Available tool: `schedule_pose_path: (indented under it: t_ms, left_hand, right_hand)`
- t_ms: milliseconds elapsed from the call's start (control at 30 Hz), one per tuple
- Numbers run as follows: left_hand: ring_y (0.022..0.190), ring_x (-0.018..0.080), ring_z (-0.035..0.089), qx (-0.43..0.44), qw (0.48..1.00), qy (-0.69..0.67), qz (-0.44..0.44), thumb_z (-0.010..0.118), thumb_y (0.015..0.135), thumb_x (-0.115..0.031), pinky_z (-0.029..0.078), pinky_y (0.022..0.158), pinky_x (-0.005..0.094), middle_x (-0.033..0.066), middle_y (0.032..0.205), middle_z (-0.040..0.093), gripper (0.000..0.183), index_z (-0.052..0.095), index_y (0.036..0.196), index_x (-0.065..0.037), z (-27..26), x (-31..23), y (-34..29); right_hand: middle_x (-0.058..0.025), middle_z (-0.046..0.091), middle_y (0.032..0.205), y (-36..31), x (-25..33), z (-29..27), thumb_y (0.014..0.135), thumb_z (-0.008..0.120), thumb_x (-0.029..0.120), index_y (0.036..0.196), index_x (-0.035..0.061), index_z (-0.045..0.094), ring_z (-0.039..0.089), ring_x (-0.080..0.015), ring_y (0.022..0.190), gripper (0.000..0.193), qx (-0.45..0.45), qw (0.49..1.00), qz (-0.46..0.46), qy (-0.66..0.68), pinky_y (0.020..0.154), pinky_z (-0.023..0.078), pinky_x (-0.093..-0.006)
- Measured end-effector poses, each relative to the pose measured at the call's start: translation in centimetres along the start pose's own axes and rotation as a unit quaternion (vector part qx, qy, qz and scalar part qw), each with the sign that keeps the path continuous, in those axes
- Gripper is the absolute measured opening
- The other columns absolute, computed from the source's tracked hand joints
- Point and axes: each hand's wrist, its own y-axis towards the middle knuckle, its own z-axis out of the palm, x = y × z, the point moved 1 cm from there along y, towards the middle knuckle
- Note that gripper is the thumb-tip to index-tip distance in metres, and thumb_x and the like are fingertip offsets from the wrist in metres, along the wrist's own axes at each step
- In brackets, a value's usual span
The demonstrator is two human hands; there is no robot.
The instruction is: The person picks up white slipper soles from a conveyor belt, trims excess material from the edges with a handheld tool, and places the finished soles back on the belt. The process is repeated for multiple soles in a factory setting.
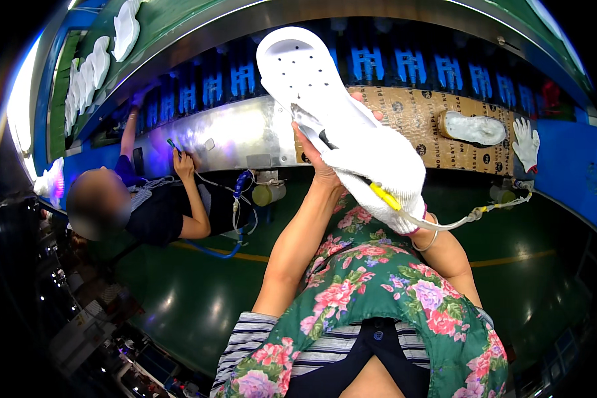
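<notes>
A white clog-style shoe (305,69), with small holes over its toe, is held up above the work table, toe pointing away from me. My bare left hand (320,158) is closed around it from below, fingertips showing past its right edge. My right hand (385,162), in a white knit glove, overlaps the heel end. Its fingers are curled around a slim tool with a yellow handle (385,196). From that handle a clear hose (448,225) runs off to the right. A dark, thin part shows by the shoe's opening; whether it belongs to the tool I cannot tell.
Printed cardboard (404,129) covers part of the metal table (245,136). On it lies a white-covered, shoe-shaped form (474,128), beside a spare white glove (526,144). Blue holders (411,66) line the back. A co-worker (156,205) sits at left, hands at the table.
</notes>
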Motion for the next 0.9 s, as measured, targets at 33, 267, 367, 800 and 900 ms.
schedule_pose_path:
  t_ms: [33, 267, 367, 800, 900]
  left_hand:
    - [0.116, 0.0400, 0.060, 0.004, 1.000, -0.029, -0.004, 0.039, 0.079, -0.092, 0.053, 0.094, 0.0622, 0.0105, 0.142, 0.052, 0.105, 0.033, 0.153, -0.018, 0.1, 0.0, 0.3]
    - [0.115, 0.0392, 0.060, 0.058, 0.998, 0.001, -0.021, 0.048, 0.078, -0.089, 0.056, 0.090, 0.0616, 0.0160, 0.134, 0.057, 0.107, 0.040, 0.149, -0.009, -1.8, -0.2, 2.5]
    - [0.114, 0.0411, 0.061, 0.047, 0.998, -0.036, -0.030, 0.052, 0.079, -0.087, 0.058, 0.088, 0.0612, 0.0207, 0.128, 0.060, 0.108, 0.040, 0.149, -0.006, -1.8, -0.4, 2.5]
    - [0.109, 0.0418, 0.063, 0.066, 0.996, 0.054, -0.030, 0.039, 0.076, -0.095, 0.054, 0.084, 0.0684, 0.0128, 0.131, 0.061, 0.108, 0.046, 0.147, -0.014, -2.0, -0.8, 2.7]
    - [0.108, 0.0424, 0.063, 0.022, 0.999, 0.027, -0.019, 0.040, 0.073, -0.097, 0.054, 0.082, 0.0669, 0.0135, 0.128, 0.063, 0.112, 0.050, 0.145, -0.011, -1.1, -0.6, 2.8]
  right_hand:
    - [-0.0085, 0.075, 0.108, -0.6, -0.6, 0.6, 0.079, 0.077, 0.002, 0.109, 0.0094, 0.078, 0.069, -0.0241, 0.103, 0.030, -0.020, 0.998, 0.042, 0.044, 0.095, 0.051, -0.0399]
    - [-0.0086, 0.059, 0.126, -0.3, -0.7, 0.7, 0.087, 0.070, 0.011, 0.127, 0.0103, 0.060, 0.055, -0.0248, 0.119, 0.042, 0.005, 1.000, 0.003, 0.028, 0.102, 0.042, -0.0376]
    - [-0.0095, 0.057, 0.131, 0.3, 0.1, 0.7, 0.089, 0.070, 0.013, 0.131, 0.0099, 0.059, 0.054, -0.0247, 0.123, 0.044, 0.004, 0.999, 0.011, 0.038, 0.105, 0.041, -0.0374]
    - [-0.0086, 0.076, 0.093, -0.6, -0.9, 1.0, 0.077, 0.079, 0.001, 0.094, 0.0060, 0.079, 0.072, -0.0228, 0.088, 0.018, -0.078, 0.966, 0.124, 0.213, 0.079, 0.055, -0.0332]
    - [-0.0076, 0.076, 0.093, -0.2, -1.2, -0.6, 0.077, 0.079, 0.001, 0.096, 0.0065, 0.079, 0.071, -0.0225, 0.084, 0.020, -0.059, 0.996, 0.034, 0.051, 0.078, 0.054, -0.0332]
